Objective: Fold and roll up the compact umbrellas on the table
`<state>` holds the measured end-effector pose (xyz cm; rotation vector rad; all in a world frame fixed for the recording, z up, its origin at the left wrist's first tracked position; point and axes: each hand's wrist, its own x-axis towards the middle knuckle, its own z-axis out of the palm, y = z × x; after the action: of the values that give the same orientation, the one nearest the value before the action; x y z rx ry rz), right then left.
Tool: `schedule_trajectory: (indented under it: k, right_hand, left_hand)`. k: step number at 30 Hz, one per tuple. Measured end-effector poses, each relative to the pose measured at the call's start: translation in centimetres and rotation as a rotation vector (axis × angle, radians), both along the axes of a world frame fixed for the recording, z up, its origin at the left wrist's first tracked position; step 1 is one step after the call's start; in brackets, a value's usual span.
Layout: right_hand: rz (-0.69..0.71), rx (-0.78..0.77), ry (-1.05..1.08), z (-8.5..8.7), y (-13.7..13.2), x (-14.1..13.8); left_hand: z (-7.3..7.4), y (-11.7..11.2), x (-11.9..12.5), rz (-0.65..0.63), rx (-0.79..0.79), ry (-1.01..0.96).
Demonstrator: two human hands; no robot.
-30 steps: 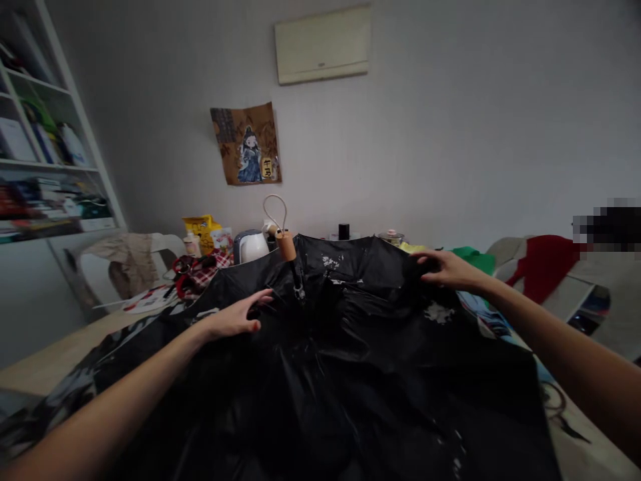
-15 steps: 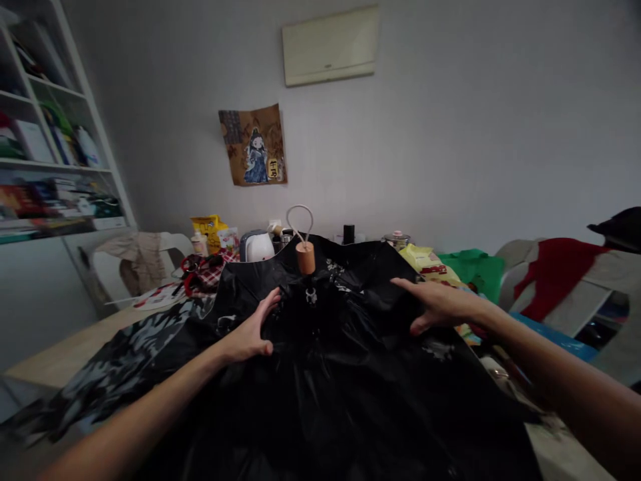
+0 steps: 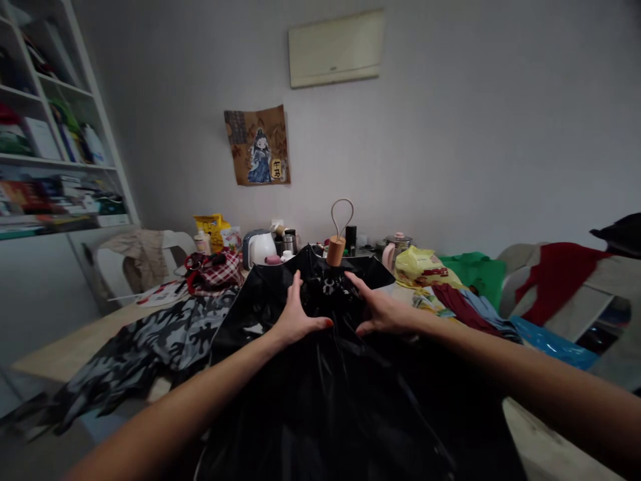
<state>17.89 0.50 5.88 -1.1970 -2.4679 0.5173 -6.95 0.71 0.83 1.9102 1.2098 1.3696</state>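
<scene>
A black folding umbrella (image 3: 300, 407) fills the middle of the view, its canopy partly drawn in and its inside facing me. Its wooden handle (image 3: 335, 250), with a pale cord loop, points up and away. My left hand (image 3: 296, 319) presses against the canopy left of the centre, fingers stretched and thumb spread toward the middle. Opposite it, my right hand (image 3: 383, 310) lies along the other side, thumb and forefinger apart. Both hands touch the canopy near the folded metal ribs (image 3: 328, 287). Some fingers of my right hand are hidden.
Camouflage clothing (image 3: 165, 341) lies on the table at left, beside a checked red cloth (image 3: 225, 270). Behind stand a white kettle (image 3: 260, 248) and a glass pot (image 3: 398, 244). At right are a yellow bag (image 3: 425, 266), folded clothes (image 3: 461, 307) and a chair (image 3: 521, 264).
My hands have moved closer together, pushing the canopy sides inward, so the umbrella is narrower. The handle appears further right, and more of the table shows on the right.
</scene>
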Motion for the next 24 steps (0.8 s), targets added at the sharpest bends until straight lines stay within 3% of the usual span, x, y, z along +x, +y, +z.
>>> schedule_trajectory:
  k: [4, 10, 16, 20, 24]
  right_hand:
    - [-0.073, 0.027, 0.059, 0.8, 1.7, -0.7]
    - [0.082, -0.056, 0.034, 1.6, 2.4, -1.8]
    - [0.141, -0.088, 0.067, 2.1, 2.0, -1.8]
    - [0.146, -0.2, 0.217, 1.9, 1.9, -1.3]
    - [0.079, -0.138, 0.3, 1.6, 1.5, -2.3]
  left_hand:
    - [1.0, 1.0, 1.5, -0.253, -0.068, 0.132]
    - [0.9, 2.0, 3.8, -0.132, 0.027, 0.246]
    - [0.2, 2.5, 4.3, -0.172, 0.04, 0.189]
    - [0.3, 2.4, 4.0, -0.295, 0.005, 0.116]
    - [0.9, 2.1, 4.4, -0.307, 0.034, 0.028]
